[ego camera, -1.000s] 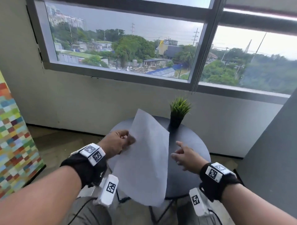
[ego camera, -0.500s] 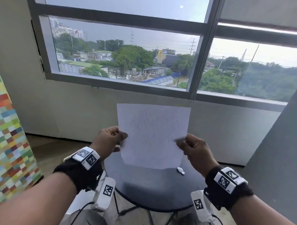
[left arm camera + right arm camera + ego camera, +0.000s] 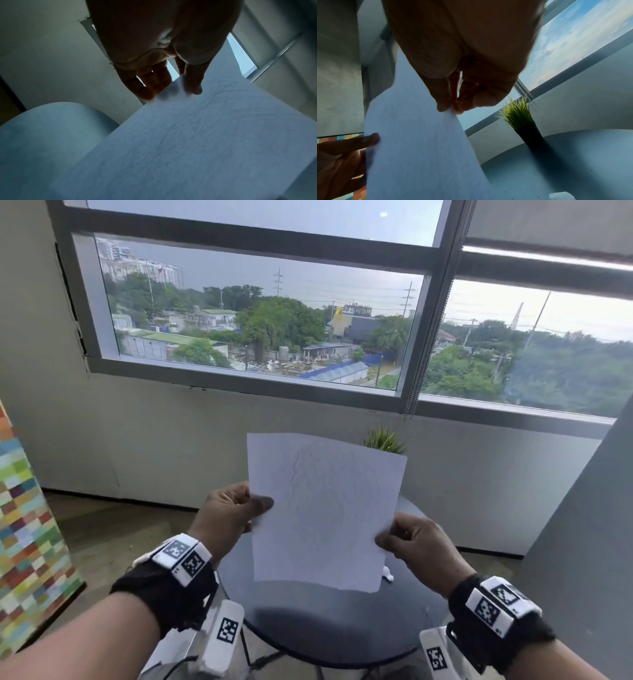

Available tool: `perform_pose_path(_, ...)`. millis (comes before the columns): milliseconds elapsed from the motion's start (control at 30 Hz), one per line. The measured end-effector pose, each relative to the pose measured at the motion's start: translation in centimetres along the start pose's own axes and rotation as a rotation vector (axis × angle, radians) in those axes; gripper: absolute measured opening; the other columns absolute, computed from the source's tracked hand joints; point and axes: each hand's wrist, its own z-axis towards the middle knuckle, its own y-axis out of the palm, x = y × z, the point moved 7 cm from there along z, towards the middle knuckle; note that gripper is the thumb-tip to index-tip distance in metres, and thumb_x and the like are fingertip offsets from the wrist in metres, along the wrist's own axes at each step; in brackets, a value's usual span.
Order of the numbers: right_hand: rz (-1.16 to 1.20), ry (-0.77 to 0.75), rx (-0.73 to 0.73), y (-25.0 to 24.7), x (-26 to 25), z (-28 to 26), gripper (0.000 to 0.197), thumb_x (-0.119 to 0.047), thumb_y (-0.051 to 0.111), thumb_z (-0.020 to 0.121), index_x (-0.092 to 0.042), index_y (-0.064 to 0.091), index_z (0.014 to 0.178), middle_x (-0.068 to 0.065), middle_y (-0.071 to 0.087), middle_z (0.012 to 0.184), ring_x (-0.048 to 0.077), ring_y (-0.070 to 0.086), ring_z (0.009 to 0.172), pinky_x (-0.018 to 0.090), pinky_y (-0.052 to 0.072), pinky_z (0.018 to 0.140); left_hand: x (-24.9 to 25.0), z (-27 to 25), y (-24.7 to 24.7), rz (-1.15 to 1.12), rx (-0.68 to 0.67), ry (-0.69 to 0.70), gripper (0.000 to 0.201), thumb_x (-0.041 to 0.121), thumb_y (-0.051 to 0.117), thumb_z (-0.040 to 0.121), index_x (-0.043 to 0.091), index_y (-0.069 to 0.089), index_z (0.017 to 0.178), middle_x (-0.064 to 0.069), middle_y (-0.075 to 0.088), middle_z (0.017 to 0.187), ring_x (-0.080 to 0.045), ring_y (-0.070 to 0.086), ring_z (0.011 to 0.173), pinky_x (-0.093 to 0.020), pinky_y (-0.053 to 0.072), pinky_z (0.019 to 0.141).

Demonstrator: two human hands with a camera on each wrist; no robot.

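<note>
A white sheet of paper (image 3: 325, 508) with faint pencil marks is held upright above a round dark table (image 3: 329, 625). My left hand (image 3: 236, 508) pinches its left edge, thumb on the near face and fingers behind. My right hand (image 3: 411, 542) pinches the right edge lower down. In the left wrist view the thumb of my left hand (image 3: 192, 81) presses the paper (image 3: 188, 142). In the right wrist view my right hand (image 3: 452, 106) pinches the paper (image 3: 419, 148) between thumb and forefinger.
A small green potted plant (image 3: 383, 438) stands at the table's far side, partly behind the sheet; its black pot (image 3: 532, 134) shows in the right wrist view. A small white object (image 3: 387, 573) lies on the table. A coloured mosaic panel (image 3: 27, 542) stands left, a grey wall right.
The paper rose from hanging in my left hand alone to upright in both hands. My right hand took its right edge, and the sheet turned slightly clockwise.
</note>
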Motion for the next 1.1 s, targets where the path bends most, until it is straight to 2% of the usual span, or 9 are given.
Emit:
perform_pose_path(200,-0.124,-0.169,0.161,0.3,-2.5,-1.3,0.029,-0.027,0.069,0.083,-0.014,0.049,0.068,-0.006,0.048,0.057,0.009,0.041,0.054,0.017,0.036,0.053,-0.3,-0.2,1.3,0.186,0.047,0.131,0.002,0.011,0.076,0.086,0.012,0.075,0.088,-0.006,0.075,0.08,-0.014,0.061,0.065,-0.029,0.05,0.063)
perform_pose_path(367,-0.143,-0.052,-0.118,4.2,2.1,-1.7,0.011,-0.029,0.066,0.084,-0.026,0.057,0.08,-0.018,0.06,0.069,0.0,0.052,0.061,0.028,0.048,0.063,-4.3,-0.3,0.7,0.371,0.052,-0.038,0.006,0.019,0.078,0.085,0.015,0.075,0.083,-0.004,0.076,0.076,-0.02,0.065,0.064,-0.031,0.05,0.058)
perform_pose_path(467,0.02,0.017,-0.292,5.0,3.5,-1.2,0.008,-0.036,0.066,0.087,-0.028,0.061,0.088,-0.013,0.065,0.078,0.002,0.061,0.065,0.022,0.048,0.059,-5.2,0.1,-0.6,0.307,0.087,-0.119,0.005,0.011,0.075,0.087,0.008,0.072,0.087,-0.007,0.075,0.075,-0.021,0.066,0.061,-0.034,0.054,0.057)
perform_pose_path(567,0.023,0.104,-0.242,3.7,5.8,1.0,0.012,-0.035,0.059,0.093,-0.023,0.062,0.091,-0.003,0.066,0.074,0.009,0.063,0.064,0.025,0.05,0.057,-6.0,0.4,-1.1,0.21,0.067,-0.214,0.012,0.005,0.071,0.089,0.007,0.072,0.101,-0.016,0.076,0.092,-0.031,0.072,0.078,-0.046,0.059,0.072)
perform_pose_path(633,-0.163,0.162,-0.188,3.1,8.6,2.9,0.011,-0.035,0.059,0.091,-0.025,0.061,0.092,-0.007,0.067,0.076,0.008,0.061,0.068,0.029,0.053,0.067,-7.3,-0.1,-1.0,0.25,0.058,-0.287,0.014,0.005,0.071,0.089,0.009,0.072,0.103,-0.017,0.075,0.095,-0.033,0.072,0.079,-0.046,0.059,0.073)
perform_pose_path(733,-0.431,0.253,-0.247,4.7,12.5,4.1,0.027,-0.039,0.058,0.088,-0.029,0.057,0.113,-0.004,0.06,0.109,0.015,0.06,0.098,0.033,0.047,0.091,-10.3,-1.0,-1.1,0.466,0.065,-0.332,0.013,0.017,0.078,0.084,0.014,0.07,0.095,-0.01,0.076,0.088,-0.031,0.074,0.077,-0.052,0.061,0.073)
perform_pose_path(800,-0.541,0.256,-0.292,6.2,13.5,4.3,0.031,-0.042,0.053,0.087,-0.032,0.056,0.116,-0.001,0.05,0.115,0.023,0.057,0.107,0.036,0.045,0.093,-12.0,-2.0,-1.1,0.574,0.058,-0.368,0.024,0.03,0.082,0.077,0.019,0.067,0.092,-0.003,0.076,0.088,-0.027,0.074,0.077,-0.052,0.061,0.074)
perform_pose_path(967,-0.617,0.256,-0.298,6.4,13.8,5.2,0.023,-0.029,0.045,0.087,-0.03,0.06,0.105,0.002,0.053,0.113,0.028,0.057,0.104,0.037,0.046,0.091,-13.3,-3.4,-1.5,0.687,0.127,-0.392,0.047,0.042,0.078,0.081,0.033,0.044,0.112,0.001,0.064,0.103,-0.021,0.068,0.086,-0.041,0.059,0.074)
perform_pose_path(1100,-0.637,0.279,-0.298,5.6,13.8,5.9,0.02,-0.025,0.046,0.087,-0.024,0.062,0.099,0.004,0.06,0.112,0.024,0.053,0.099,0.031,0.043,0.086,-11.5,-2.1,-2.1,0.994,0.038,-0.215,0.074,0.048,0.069,0.086,0.042,0.024,0.146,0.003,0.036,0.145,-0.022,0.042,0.131,-0.043,0.042,0.105)
